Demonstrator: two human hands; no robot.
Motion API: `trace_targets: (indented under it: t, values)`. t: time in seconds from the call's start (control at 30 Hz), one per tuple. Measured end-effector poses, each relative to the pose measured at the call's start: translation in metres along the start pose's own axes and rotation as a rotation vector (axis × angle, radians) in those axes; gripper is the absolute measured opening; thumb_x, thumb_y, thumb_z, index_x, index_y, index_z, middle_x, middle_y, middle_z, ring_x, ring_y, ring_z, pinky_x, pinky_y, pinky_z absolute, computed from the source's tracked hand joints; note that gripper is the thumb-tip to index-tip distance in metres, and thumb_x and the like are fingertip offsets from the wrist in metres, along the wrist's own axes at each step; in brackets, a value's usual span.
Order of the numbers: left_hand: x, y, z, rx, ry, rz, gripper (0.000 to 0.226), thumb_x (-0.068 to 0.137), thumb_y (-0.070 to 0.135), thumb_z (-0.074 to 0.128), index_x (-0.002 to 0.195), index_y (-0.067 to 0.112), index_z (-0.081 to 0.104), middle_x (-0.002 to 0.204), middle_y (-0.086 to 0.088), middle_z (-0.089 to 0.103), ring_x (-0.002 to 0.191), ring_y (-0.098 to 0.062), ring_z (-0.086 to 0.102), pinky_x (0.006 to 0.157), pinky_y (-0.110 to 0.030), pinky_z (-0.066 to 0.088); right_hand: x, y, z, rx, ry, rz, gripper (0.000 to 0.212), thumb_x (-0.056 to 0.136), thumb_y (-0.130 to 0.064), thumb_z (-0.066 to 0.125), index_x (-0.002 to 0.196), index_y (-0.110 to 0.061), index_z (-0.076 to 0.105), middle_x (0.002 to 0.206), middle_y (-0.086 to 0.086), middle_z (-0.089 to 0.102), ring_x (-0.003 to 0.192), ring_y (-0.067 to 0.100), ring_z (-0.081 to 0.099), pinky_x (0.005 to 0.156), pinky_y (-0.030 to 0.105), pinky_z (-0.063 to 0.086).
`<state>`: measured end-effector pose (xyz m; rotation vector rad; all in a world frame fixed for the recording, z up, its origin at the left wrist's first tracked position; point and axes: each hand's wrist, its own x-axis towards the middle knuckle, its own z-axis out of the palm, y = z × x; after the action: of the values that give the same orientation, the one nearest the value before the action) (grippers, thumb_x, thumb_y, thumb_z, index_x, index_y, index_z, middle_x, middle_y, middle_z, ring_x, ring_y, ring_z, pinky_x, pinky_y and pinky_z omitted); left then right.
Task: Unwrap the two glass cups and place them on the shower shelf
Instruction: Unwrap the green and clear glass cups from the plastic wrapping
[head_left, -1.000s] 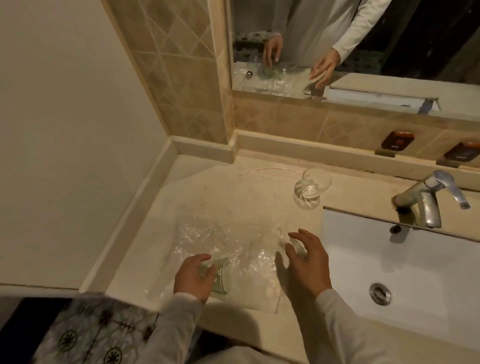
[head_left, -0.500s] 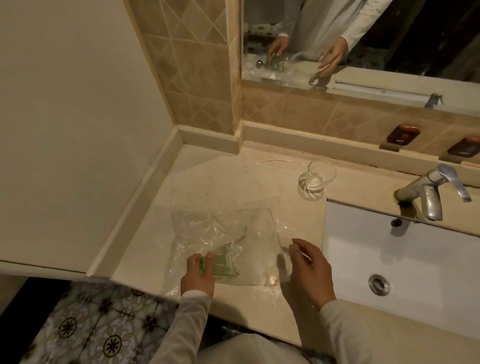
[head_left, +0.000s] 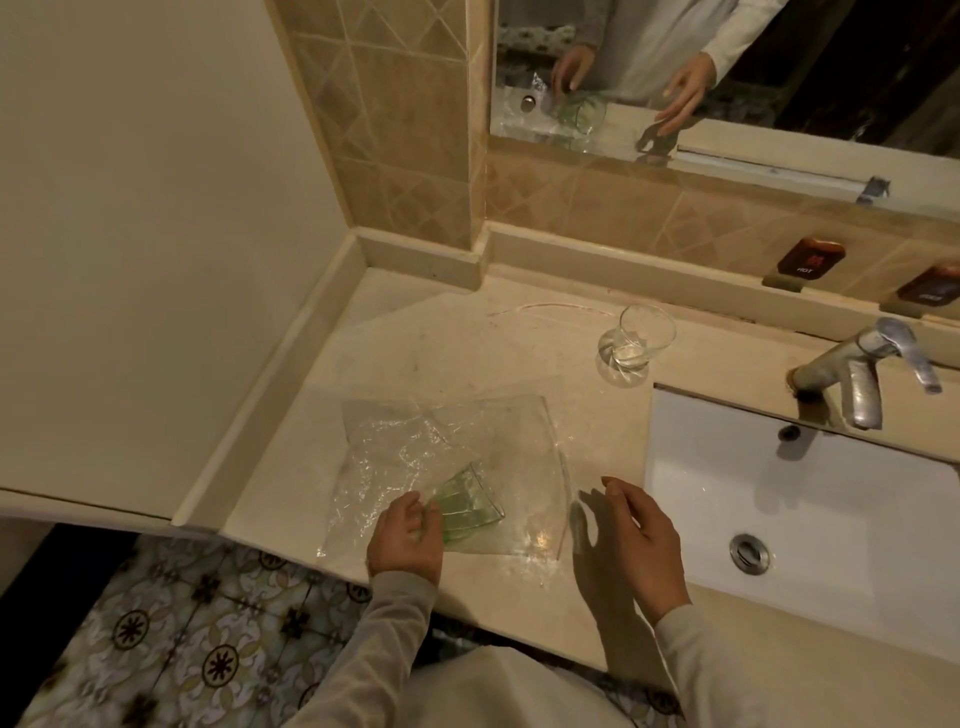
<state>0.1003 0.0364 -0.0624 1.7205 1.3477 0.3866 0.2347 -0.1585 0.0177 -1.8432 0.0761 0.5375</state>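
Front edge of counter: left hand grips the base of a green-tinted glass cup, tipped on its side, mouth pointing right, on crumpled plastic wrap. Right hand apart from it, fingers loose and spread, beside the wrap's right edge, holding nothing. Back edge, by the basin's rear left corner: clear glass cup, upright; contents unclear.

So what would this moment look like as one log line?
left hand: grips green glass cup tilted over plastic wrap | right hand: open beside wrap | clear glass cup: upright on counter
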Motion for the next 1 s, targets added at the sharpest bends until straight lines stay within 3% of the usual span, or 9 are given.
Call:
trace_targets:
  t: [0.13,0.23,0.3,0.37,0.47,0.57,0.63,0.77,1.0]
  values:
    - [-0.006,0.008,0.006,-0.255,-0.251,-0.248,0.053,0.088,0.021,0.071,0.133,0.007,0.048,0.134,-0.016,0.057,0.119,-0.028,0.058,0.104,-0.033,0.041,0.003,0.004,-0.001,0.01,0.01,0.012,0.018,0.103,-0.02,0.054,0.118,-0.018,0.065,0.105,-0.014,0.064,0.079,-0.032,0.054,0.064,-0.008,0.038]
    - [-0.017,0.004,0.017,0.302,-0.394,-0.178,0.072,0.092,0.057,0.051,0.149,0.02,0.027,0.148,-0.002,0.046,0.136,-0.026,0.044,0.116,-0.041,0.01,0.008,0.006,-0.002,0.024,0.017,0.042,0.027,0.105,-0.025,0.05,0.125,-0.016,0.067,0.114,-0.007,0.065,0.085,-0.023,0.057,0.067,-0.005,0.041]
    - [-0.022,0.002,0.025,0.549,-0.444,-0.131,0.083,0.091,0.069,0.033,0.155,0.024,0.005,0.163,0.004,0.017,0.148,-0.015,0.02,0.115,-0.054,-0.01,0.009,0.006,-0.002,0.029,0.017,0.052,0.029,0.106,-0.024,0.049,0.126,-0.015,0.067,0.115,-0.008,0.065,0.088,-0.021,0.057,0.068,-0.003,0.041]
    - [-0.025,-0.003,0.032,0.721,-0.486,-0.078,0.082,0.092,0.069,0.021,0.154,0.024,-0.007,0.164,0.008,-0.008,0.149,-0.008,-0.001,0.113,-0.061,-0.011,0.008,0.006,-0.002,0.034,0.028,0.05,0.023,0.105,-0.019,0.051,0.119,-0.016,0.069,0.108,-0.012,0.066,0.084,-0.026,0.058,0.066,-0.006,0.04]
    - [-0.031,0.0,0.036,0.842,-0.423,0.004,0.075,0.093,0.065,0.017,0.155,0.022,0.014,0.165,0.0,0.0,0.15,-0.015,0.007,0.113,-0.064,-0.002,0.007,0.005,-0.004,0.037,0.042,0.043,0.018,0.103,-0.016,0.053,0.112,-0.02,0.068,0.104,-0.014,0.065,0.081,-0.029,0.057,0.063,-0.007,0.039]
    - [-0.035,0.015,0.027,0.606,-0.153,0.273,0.066,0.084,0.056,0.038,0.108,0.005,0.072,0.123,-0.022,0.064,0.109,-0.035,0.064,0.098,-0.059,0.035,0.01,0.005,-0.009,0.03,0.038,0.057,0.026,0.105,-0.023,0.051,0.121,-0.015,0.068,0.113,-0.007,0.067,0.085,-0.022,0.058,0.066,-0.005,0.04]
    - [-0.03,0.013,0.023,0.398,-0.034,0.469,0.049,0.081,0.043,0.053,0.091,-0.002,0.072,0.095,-0.02,0.07,0.084,-0.036,0.069,0.081,-0.046,0.051,0.011,0.006,-0.013,0.05,0.039,0.066,0.028,0.105,-0.024,0.051,0.124,-0.014,0.069,0.118,-0.003,0.066,0.084,-0.026,0.057,0.067,-0.007,0.039]
    - [-0.028,0.015,0.022,0.229,-0.224,0.373,0.051,0.084,0.016,0.069,0.127,-0.007,0.056,0.121,-0.023,0.065,0.11,-0.037,0.064,0.095,-0.044,0.052,0.009,0.007,-0.014,0.072,0.046,0.058,0.024,0.103,-0.014,0.054,0.121,-0.007,0.069,0.107,-0.006,0.069,0.079,-0.03,0.057,0.066,-0.007,0.039]
    - [-0.033,0.004,0.035,0.66,-0.243,0.445,0.069,0.084,0.061,0.038,0.129,0.014,0.063,0.143,-0.016,0.051,0.127,-0.033,0.052,0.105,-0.049,0.04,0.009,0.003,-0.017,0.119,0.034,0.037,0.023,0.103,-0.008,0.053,0.121,-0.002,0.067,0.1,-0.008,0.065,0.073,-0.028,0.057,0.063,-0.006,0.04]
